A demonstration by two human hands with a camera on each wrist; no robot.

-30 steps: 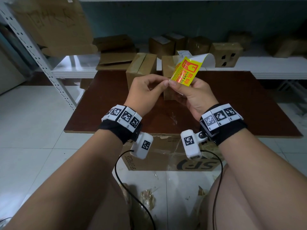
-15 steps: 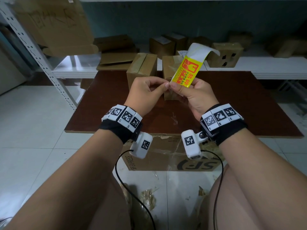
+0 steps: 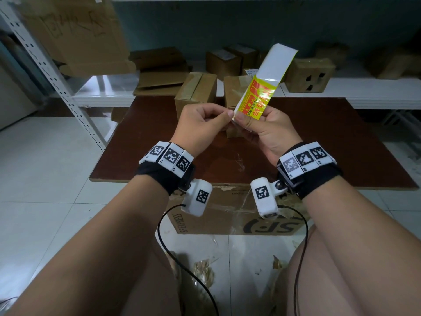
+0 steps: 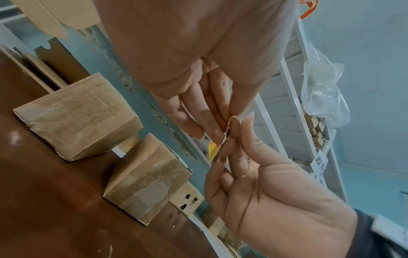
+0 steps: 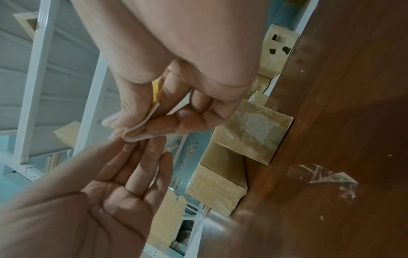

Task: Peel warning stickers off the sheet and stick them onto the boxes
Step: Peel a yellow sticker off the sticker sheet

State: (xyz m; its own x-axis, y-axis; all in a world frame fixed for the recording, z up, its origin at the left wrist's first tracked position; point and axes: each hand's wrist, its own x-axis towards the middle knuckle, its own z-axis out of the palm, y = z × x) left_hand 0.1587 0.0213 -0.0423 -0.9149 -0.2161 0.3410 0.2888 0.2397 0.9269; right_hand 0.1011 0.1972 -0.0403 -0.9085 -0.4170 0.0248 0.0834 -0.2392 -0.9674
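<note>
Both hands are pinching the sticker strip (image 3: 259, 92) above the tabletop's (image 3: 341, 142) middle: the right hand (image 3: 262, 128) is gripping its lower end, the left hand (image 3: 202, 126) is nipping the corner. The sticker could be tearing or curling onto itself if pulled unevenly.

Yellow-red warning sticker strip (image 3: 258, 96) standing tilted at frame center, white backing (image 3: 276, 62) showing at upper end. Two taped cardboard boxes (image 3: 195, 92) sitting side by side behind it, upper center.
</note>
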